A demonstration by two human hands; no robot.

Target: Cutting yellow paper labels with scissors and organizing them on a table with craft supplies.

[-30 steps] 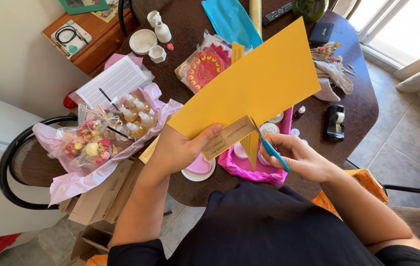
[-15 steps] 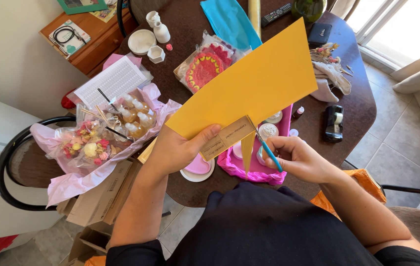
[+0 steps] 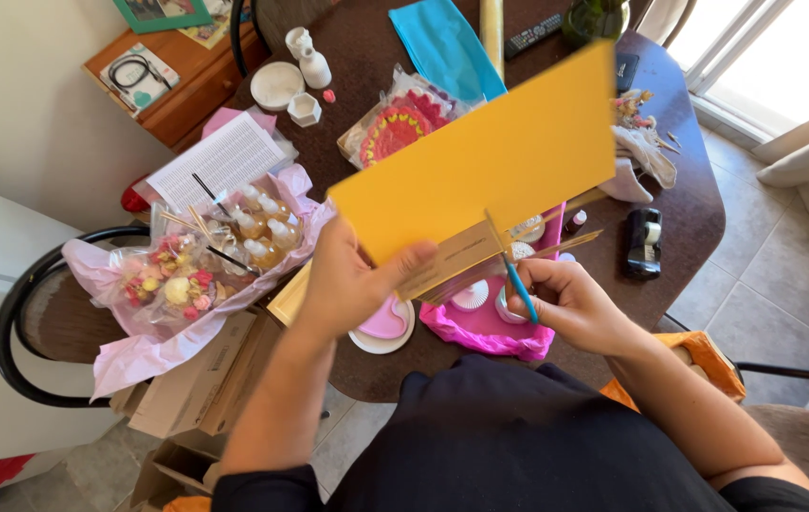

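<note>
1. Left hand [image 3: 352,284] is pinching the lower edge of a yellow card sheet [image 3: 480,161], thumb pressing a tan label strip [image 3: 452,258] against it.
2. Right hand [image 3: 570,303] is gripping blue-handled scissors [image 3: 513,275], blades pointing up into the sheet's bottom edge.
3. A thin cut strip [image 3: 565,245] is sticking out to the right of the blades.
4. Dark brown table [image 3: 698,204] is sitting underneath, with a magenta tray [image 3: 480,327] just below the hands and a black tape dispenser [image 3: 646,242] to the right.

There is one view only, from a camera on the person's head. It looks steeply down and forward, close over the dark lap and both forearms, onto the near part of the brown tabletop [image 3: 698,204] and some tiled floor [image 3: 783,284].
</note>
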